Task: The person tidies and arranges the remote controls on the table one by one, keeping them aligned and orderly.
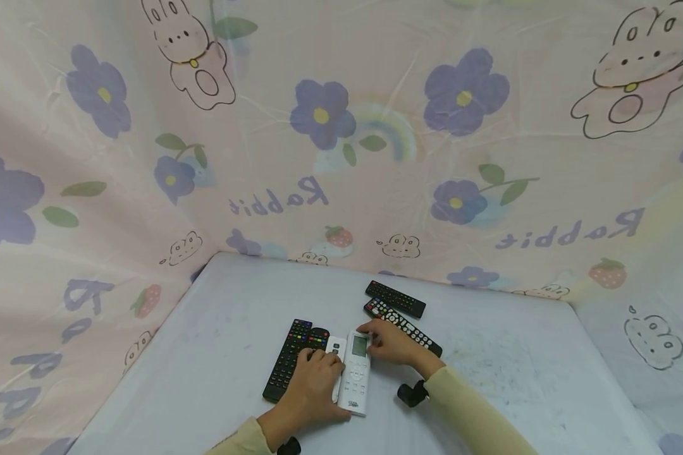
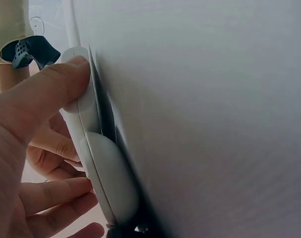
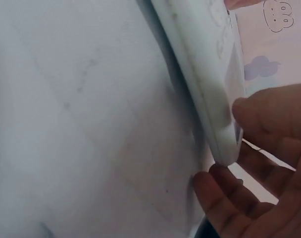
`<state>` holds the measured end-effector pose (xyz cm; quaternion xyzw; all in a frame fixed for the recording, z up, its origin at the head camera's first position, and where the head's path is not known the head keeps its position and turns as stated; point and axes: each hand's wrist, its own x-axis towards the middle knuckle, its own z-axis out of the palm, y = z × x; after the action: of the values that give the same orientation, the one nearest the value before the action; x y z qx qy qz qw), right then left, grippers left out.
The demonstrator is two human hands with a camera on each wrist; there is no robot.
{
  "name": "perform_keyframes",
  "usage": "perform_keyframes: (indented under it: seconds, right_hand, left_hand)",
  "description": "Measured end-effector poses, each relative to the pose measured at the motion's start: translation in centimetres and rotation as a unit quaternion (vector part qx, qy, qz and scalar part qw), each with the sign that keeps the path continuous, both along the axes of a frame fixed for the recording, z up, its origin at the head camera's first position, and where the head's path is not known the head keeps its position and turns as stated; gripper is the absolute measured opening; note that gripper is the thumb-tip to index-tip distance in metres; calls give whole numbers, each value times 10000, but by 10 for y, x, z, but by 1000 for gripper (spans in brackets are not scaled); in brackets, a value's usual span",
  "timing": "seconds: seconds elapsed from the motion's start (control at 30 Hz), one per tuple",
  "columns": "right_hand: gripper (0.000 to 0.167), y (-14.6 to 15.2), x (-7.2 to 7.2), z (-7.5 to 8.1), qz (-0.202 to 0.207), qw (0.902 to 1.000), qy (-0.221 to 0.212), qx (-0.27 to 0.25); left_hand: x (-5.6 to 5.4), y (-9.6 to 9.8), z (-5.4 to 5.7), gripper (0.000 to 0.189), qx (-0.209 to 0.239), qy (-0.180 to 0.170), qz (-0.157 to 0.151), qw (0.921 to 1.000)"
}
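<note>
A white air-conditioner remote [image 1: 354, 379] with a small screen lies lengthwise between both hands. My left hand [image 1: 317, 384] grips its near end, the thumb against the bottom corner and the bent fingers over a slimmer white remote [image 1: 336, 346] alongside. In the left wrist view the left thumb [image 2: 66, 79] presses the white casing. At the far end, my right hand [image 1: 391, 341] pinches the air-conditioner remote beside its screen; the right wrist view shows the thumb on its face and fingers around its end. The left hand partly covers a short black remote [image 1: 319, 337].
Left of the hands lies a long black remote [image 1: 287, 363]. Behind the right hand are a black remote with pale buttons [image 1: 395, 318] and another black remote [image 1: 398, 298], slanted on the white table [image 1: 501, 379]. A patterned curtain [image 1: 375, 177] surrounds the table's back and sides.
</note>
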<state>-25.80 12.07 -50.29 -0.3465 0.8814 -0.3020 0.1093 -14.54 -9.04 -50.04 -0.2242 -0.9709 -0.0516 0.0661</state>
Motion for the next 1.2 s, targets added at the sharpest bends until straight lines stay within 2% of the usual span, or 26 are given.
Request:
perform_keyframes:
  seconds: [0.2, 0.5, 0.63, 0.77, 0.9, 1.03, 1.2]
  right_hand:
    - [42, -3, 0, -1, -32, 9999, -101, 30]
    - [44, -5, 2, -2, -151, 9998, -25, 97]
    - [46, -3, 6, 2, -261, 9996, -108, -93]
    - [44, 4, 9, 5, -433, 9985, -127, -299]
    - [39, 15, 12, 8, -508, 9974, 93, -502]
    - [36, 28, 16, 14, -592, 9950, 329, -740]
    - [37, 42, 17, 21, -660, 9936, 460, -798]
  left_hand:
    - [-1, 0, -2, 84, -120, 16, -51, 9999]
    - [-1, 0, -1, 83, -236, -48, -127, 9996]
    - [-1, 1, 4, 76, 69, 155, -342, 9993]
    - [-4, 3, 14, 66, 542, 341, -531, 9965]
    - [-14, 4, 25, 55, 936, 342, -594, 9933]
    - [-30, 6, 34, 43, 1450, 199, -730, 9865]
    - [-53, 10, 45, 38, 2069, -318, -691, 9754]
